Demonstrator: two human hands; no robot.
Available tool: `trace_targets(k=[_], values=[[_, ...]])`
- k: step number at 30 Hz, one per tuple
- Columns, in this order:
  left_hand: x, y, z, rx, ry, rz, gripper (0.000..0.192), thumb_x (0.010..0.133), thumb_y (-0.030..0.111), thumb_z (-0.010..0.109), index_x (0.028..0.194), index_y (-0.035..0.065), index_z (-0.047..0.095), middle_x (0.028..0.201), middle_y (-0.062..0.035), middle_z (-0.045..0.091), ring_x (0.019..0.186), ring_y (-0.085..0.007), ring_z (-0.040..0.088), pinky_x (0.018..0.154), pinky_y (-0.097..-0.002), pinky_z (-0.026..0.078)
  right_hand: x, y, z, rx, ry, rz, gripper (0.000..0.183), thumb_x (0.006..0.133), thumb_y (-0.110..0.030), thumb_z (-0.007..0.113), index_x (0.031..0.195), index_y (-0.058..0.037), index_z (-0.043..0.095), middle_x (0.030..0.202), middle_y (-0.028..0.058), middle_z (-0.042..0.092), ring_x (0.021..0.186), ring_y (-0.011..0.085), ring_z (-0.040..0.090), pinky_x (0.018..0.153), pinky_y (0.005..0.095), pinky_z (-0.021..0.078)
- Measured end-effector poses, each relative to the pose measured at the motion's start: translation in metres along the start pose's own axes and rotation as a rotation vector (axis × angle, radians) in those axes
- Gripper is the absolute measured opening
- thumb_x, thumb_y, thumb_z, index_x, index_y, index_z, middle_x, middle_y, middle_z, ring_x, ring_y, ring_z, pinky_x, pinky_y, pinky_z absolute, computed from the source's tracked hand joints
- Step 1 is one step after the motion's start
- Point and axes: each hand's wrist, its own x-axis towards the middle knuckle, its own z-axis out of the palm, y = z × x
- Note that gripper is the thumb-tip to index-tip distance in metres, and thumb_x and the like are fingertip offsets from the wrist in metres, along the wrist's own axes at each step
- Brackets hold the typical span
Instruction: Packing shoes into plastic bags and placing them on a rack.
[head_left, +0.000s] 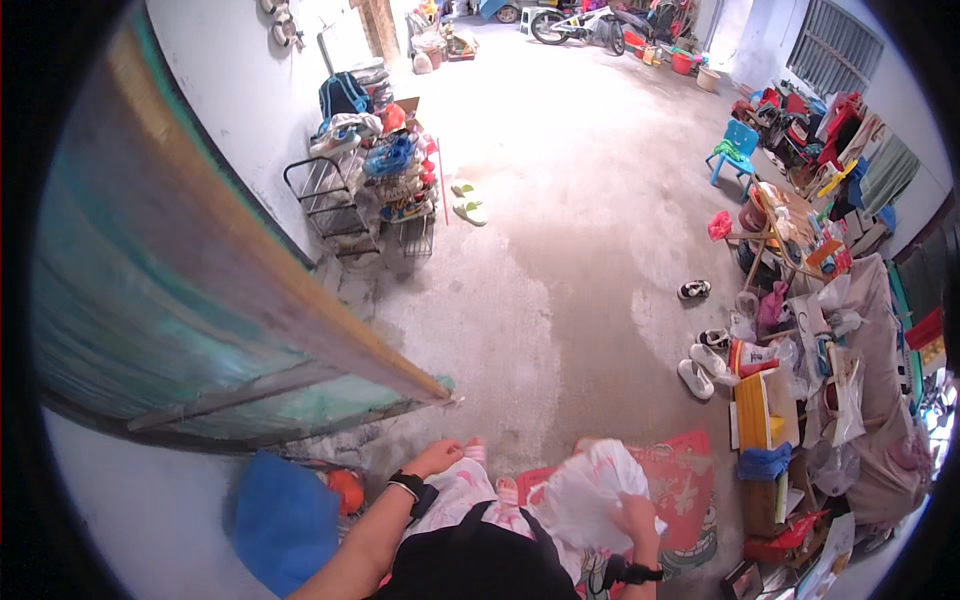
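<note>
My right hand (634, 517) grips the edge of a crumpled, thin white bag (592, 487), which looks like plastic. The bag hangs in front of my right leg, over a red patterned mat (682, 465); what it contains, if anything, is hidden. My left hand (440, 456) hovers by my left thigh with its fingers curled, and nothing shows in them. Below it are my white and pink patterned trousers (450, 491). Pink striped slippers (507, 491) are on my feet. Each wrist wears a dark band.
A wooden-framed door panel (300, 315) slants in from the left. Behind it stands a shoe rack (337, 202) beside green slippers (469, 211). Loose white shoes (697, 379), boxes (757, 420) and bags line the right. Farther off are a blue child's chair (735, 142) and a bicycle (577, 28).
</note>
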Motion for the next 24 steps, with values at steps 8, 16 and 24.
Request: trace_targets(k=[8,16,24], values=[[0.110,0.055,0.004,0.075,-0.151,0.011,0.033,0.077,0.032,0.060,0.096,0.0053,0.064,0.090,-0.0162,0.065,0.084,-0.0308,0.062,0.076,-0.0379,0.048,0.006,0.090,-0.004,-0.035,-0.015,0.259,0.038,0.064,-0.042,0.061,0.080,-0.0072,0.064,0.077,0.0208,0.062,0.077,0.0383,0.060,0.069,0.0475,0.0473],[0.243,0.134,-0.019,-0.024,0.004,0.124,0.031,0.078,0.030,0.058,0.093,0.0040,0.063,0.086,-0.0160,0.065,0.080,-0.0332,0.062,0.073,-0.0392,0.049,0.058,0.082,-0.095,0.120,-0.173,0.438,0.055,0.068,-0.034,0.060,0.109,0.0015,0.057,0.102,0.0293,0.057,0.099,0.0412,0.055,0.084,0.0444,0.0435],[0.307,0.147,-0.070,-0.234,0.220,-0.083,0.024,0.080,0.023,0.056,0.091,0.0029,0.062,0.077,-0.0115,0.065,0.069,-0.0201,0.063,0.065,-0.0322,0.049,0.222,0.146,-0.113,0.002,-0.243,0.193,0.049,0.065,-0.039,0.062,0.100,-0.0049,0.061,0.095,0.0244,0.060,0.093,0.0398,0.057,0.083,0.0464,0.0431]])
